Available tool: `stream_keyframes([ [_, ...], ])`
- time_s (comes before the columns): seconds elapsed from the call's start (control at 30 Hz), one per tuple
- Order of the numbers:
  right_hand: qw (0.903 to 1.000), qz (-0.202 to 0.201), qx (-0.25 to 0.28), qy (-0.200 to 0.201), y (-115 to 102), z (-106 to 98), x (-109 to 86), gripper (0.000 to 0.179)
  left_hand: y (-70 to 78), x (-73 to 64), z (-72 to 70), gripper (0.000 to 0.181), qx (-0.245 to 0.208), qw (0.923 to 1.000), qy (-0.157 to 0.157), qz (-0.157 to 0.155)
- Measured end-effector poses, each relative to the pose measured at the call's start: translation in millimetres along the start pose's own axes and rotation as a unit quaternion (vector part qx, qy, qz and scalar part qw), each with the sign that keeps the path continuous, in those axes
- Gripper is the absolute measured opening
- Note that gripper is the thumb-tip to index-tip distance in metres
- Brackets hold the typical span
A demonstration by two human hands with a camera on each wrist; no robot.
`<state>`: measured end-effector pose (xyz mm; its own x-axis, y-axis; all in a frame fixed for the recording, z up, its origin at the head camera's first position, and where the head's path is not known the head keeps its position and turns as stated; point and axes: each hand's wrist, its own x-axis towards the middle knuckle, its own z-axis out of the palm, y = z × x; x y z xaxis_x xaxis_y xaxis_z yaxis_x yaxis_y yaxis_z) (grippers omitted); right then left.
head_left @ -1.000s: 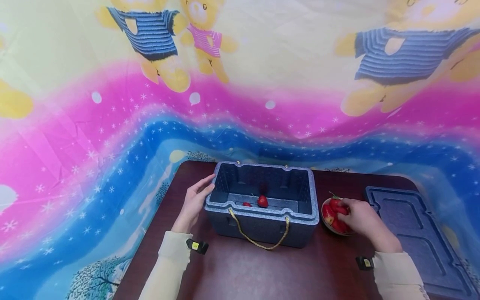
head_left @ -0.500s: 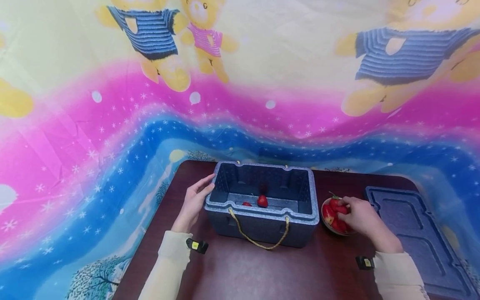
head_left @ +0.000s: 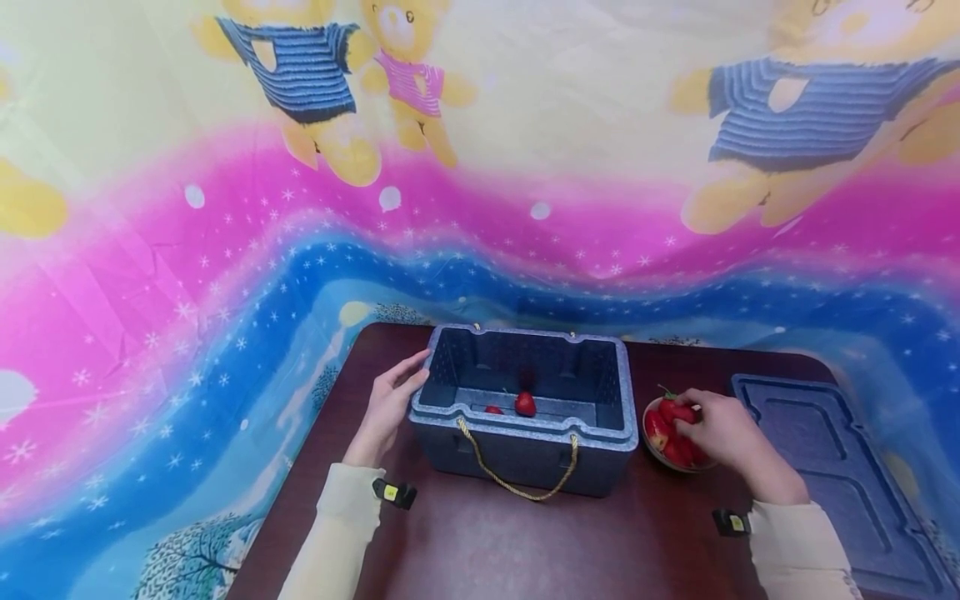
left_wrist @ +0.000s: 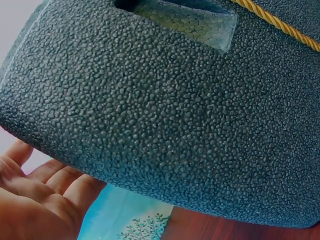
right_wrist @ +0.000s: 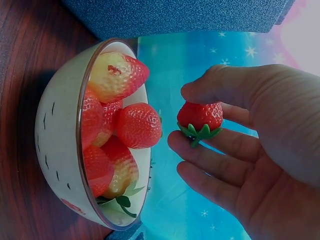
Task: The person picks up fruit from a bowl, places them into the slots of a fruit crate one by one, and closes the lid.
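My left hand (head_left: 384,412) rests its fingers against the left end of a dark grey foam box (head_left: 517,458), fingers extended along its side in the left wrist view. Two red strawberries lie in the box, one strawberry (head_left: 525,404) in plain sight and the other partly hidden by the front rim. My right hand (head_left: 723,425) pinches a red strawberry (right_wrist: 201,116) between thumb and fingers, its green leaves showing below in the right wrist view. Beside it stands a white bowl (right_wrist: 60,135) with a brown rim, filled with several red and yellowish strawberries (right_wrist: 139,125).
A grey lid (head_left: 817,450) lies on the table to the right of the bowl. Gold rope handles (head_left: 517,492) hang on the box. The dark red table (head_left: 480,550) stands against a printed cloth backdrop (head_left: 525,242).
My right hand has shifted very slightly at the bowl. The left hand, the box and the strawberries inside it have stayed in place.
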<state>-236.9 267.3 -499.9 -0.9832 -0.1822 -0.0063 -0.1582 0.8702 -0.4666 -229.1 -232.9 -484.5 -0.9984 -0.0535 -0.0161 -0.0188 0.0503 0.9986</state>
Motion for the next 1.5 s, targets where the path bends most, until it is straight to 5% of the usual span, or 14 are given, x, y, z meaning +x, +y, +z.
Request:
stream_keyframes([
  [0.7,0.9999,-0.014,-0.002,0.003,-8,-10,2.8,0.035,1.5,-1.0,-0.4,0.044,-0.002,1.0000,0.003,0.003],
  [1.37,0.9956,-0.078,-0.034,0.038,-24,-31,9.2,0.036,1.2,0.2,-0.2,0.044,-0.001,1.0000,0.001,0.005],
  [1.5,0.9977,-0.064,-0.016,0.019,-28,-35,9.0,0.042,0.7,0.0,1.2,0.043,-0.003,1.0000,0.003,0.005],
])
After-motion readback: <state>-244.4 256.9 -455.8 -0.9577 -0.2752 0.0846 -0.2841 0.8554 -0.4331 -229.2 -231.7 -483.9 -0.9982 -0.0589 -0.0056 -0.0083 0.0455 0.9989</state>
